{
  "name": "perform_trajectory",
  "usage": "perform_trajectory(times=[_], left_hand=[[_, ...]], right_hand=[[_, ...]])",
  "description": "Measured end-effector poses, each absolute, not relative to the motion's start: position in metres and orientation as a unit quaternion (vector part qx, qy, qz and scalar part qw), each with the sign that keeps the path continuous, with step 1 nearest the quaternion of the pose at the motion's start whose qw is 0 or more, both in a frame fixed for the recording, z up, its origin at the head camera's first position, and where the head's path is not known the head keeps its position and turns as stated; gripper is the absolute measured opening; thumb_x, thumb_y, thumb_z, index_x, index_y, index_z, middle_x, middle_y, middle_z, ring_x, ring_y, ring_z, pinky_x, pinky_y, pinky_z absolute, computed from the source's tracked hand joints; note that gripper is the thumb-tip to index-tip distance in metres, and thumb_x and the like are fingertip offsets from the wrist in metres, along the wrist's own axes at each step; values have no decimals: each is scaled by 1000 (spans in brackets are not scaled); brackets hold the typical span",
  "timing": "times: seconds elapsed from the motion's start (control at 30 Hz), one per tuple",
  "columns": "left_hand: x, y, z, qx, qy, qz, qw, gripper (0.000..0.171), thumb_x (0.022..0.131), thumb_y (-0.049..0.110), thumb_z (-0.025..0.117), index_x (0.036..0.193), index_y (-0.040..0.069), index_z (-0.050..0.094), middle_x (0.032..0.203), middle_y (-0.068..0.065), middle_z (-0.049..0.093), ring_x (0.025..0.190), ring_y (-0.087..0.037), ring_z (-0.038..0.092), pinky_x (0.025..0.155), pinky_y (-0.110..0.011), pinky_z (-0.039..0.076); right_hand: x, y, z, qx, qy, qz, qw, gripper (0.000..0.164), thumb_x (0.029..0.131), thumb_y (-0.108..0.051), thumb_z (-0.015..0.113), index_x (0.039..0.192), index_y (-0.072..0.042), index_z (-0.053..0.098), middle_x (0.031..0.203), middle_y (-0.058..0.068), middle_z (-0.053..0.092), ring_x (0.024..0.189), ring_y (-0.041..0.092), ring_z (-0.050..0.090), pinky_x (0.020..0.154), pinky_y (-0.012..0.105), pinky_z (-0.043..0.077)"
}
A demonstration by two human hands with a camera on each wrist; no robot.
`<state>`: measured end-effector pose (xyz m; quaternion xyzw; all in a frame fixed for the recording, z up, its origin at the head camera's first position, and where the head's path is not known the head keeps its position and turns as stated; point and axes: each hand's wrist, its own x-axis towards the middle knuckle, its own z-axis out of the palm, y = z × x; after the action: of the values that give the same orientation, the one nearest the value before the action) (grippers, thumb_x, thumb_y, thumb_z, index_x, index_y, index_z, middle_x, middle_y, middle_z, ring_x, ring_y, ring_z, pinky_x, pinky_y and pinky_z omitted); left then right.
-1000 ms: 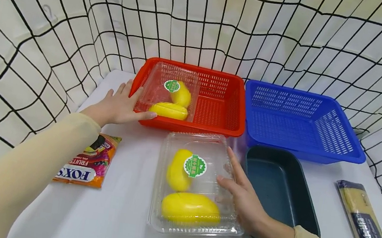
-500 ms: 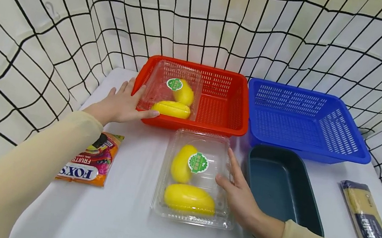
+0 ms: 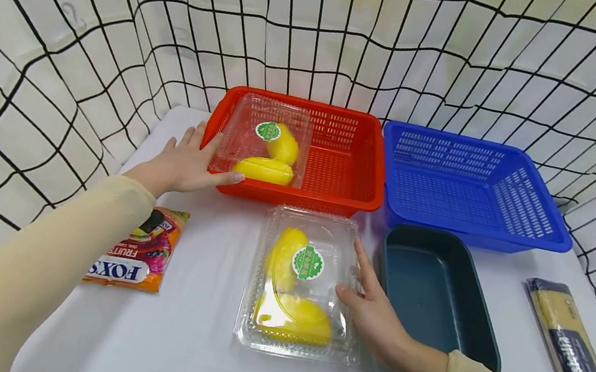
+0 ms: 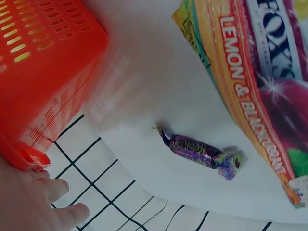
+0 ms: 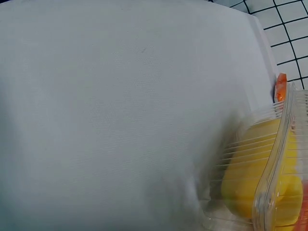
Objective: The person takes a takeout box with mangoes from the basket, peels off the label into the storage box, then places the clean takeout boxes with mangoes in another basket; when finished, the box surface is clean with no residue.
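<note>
One fruit clamshell (image 3: pixel 266 147) inside red basket (image 3: pixel 324 199); second clamshell (image 3: pixel 304 288) outside, six o'clock — pinched by right hand (image 3: pixel 379 315); left hand (image 3: pixel 186 163) spread.

Along the back of the worktop (image 3: pixel 189 322), the left basket (image 3: pixel 304 200) and the right basket (image 3: pixel 472 236) stand side by side, with mesh (image 3: pixel 319 28) behind them and at both sides. The far box (image 3: pixel 268 132) sits in the left part of the left basket, two fruits (image 3: pixel 263 171) inside it, one behind the other. In front of that basket is the near box (image 3: pixel 308 263), with two more fruits (image 3: pixel 299 326) in it, one behind the other. The pan (image 3: pixel 436 292) is to its right, just before the right basket. Further right lies the pack (image 3: pixel 573 351). The bag (image 3: pixel 130 255) lies left of the near box; a sweet (image 4: pixel 195 151) lies on the worktop between bag and mesh.
</note>
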<state>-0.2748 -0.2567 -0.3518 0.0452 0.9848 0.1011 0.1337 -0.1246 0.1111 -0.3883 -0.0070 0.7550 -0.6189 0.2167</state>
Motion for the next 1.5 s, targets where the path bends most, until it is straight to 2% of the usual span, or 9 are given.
perform_trajectory(times=[0.27,0.4,0.5,0.57,0.73,1.03,1.23,1.4,1.5], left_hand=[[-265,-261,-358,44,987,121,94,118,89,81,44,163,3,-5,168,-32,-9,153,-56,-3,119,-77,7],[-247,-242,-352,91,986,141,-9,105,96,65,53,164,2,3,169,-30,4,155,-52,7,121,-74,15],[-226,-214,-349,178,963,166,-113,91,96,47,64,160,-2,21,164,-28,26,152,-46,25,122,-66,27],[-207,-195,-354,231,948,172,-137,86,94,42,70,156,-3,30,158,-25,38,147,-43,36,119,-62,35],[-175,-162,-370,268,942,199,-44,86,93,48,70,157,4,33,158,-20,39,146,-38,40,118,-59,39],[-189,-148,-391,279,936,211,34,88,93,54,66,160,8,31,165,-15,33,153,-35,32,122,-57,33],[-176,-150,-396,266,945,188,9,89,96,57,59,160,4,28,162,-19,34,150,-37,35,123,-56,34],[-161,-149,-400,227,956,182,-19,89,97,59,56,160,3,26,162,-21,35,149,-39,36,117,-57,41],[-153,-147,-401,201,962,181,-30,91,96,61,55,160,3,26,160,-21,36,148,-40,38,112,-59,45]], right_hand=[[-122,108,-395,-7,757,-619,209,79,104,-5,49,165,-37,10,174,10,-2,157,49,4,122,71,17],[-122,110,-393,-7,759,-619,204,79,104,-5,49,165,-36,10,174,9,-2,157,48,3,122,70,15],[-122,112,-392,-6,758,-621,201,79,104,-4,49,165,-36,9,174,11,-1,158,47,2,123,69,13],[-122,113,-391,-5,758,-621,202,79,104,-5,49,165,-37,9,174,12,-2,158,47,2,123,68,14],[-123,113,-389,-7,759,-619,201,80,105,-5,49,165,-37,8,173,14,-2,158,46,2,123,67,16],[-124,113,-389,-11,762,-613,210,79,105,-5,48,165,-37,7,174,9,-5,158,45,-2,124,66,13],[-132,114,-382,-47,809,-549,206,78,104,-6,51,166,-31,11,174,9,4,159,43,4,123,67,16],[-144,113,-377,-92,846,-486,199,76,103,-5,52,166,-25,14,173,14,13,159,42,9,123,70,14],[-148,113,-376,-115,864,-451,192,75,103,-10,52,166,-24,14,170,19,16,157,45,16,121,72,19]])
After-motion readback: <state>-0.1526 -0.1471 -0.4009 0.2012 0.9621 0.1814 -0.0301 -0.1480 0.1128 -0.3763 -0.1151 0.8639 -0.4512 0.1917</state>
